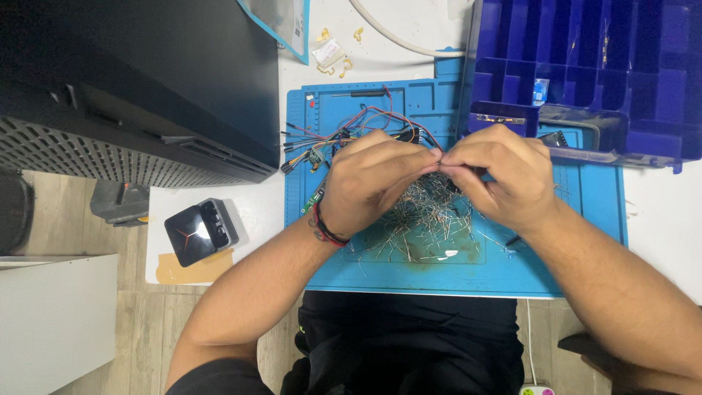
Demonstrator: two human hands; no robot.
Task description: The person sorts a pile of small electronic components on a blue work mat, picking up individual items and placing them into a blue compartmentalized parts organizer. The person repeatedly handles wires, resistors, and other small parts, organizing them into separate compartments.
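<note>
My left hand (373, 179) and my right hand (504, 172) meet fingertip to fingertip over a blue work mat (585, 212). Both pinch a small thin wire-legged part between them, too small to make out. Under the hands lies a loose heap of thin-legged electronic parts (428, 219). A tangle of red, black and coloured jumper wires (344, 132) with a small board lies just beyond my left hand. A red and black band is on my left wrist.
A dark blue compartment box (585, 58) stands at the back right, overlapping the mat. A large black case (139, 80) fills the left. A small black device (199, 230) sits on the white table near the left edge. A white cable (395, 36) curves at the back.
</note>
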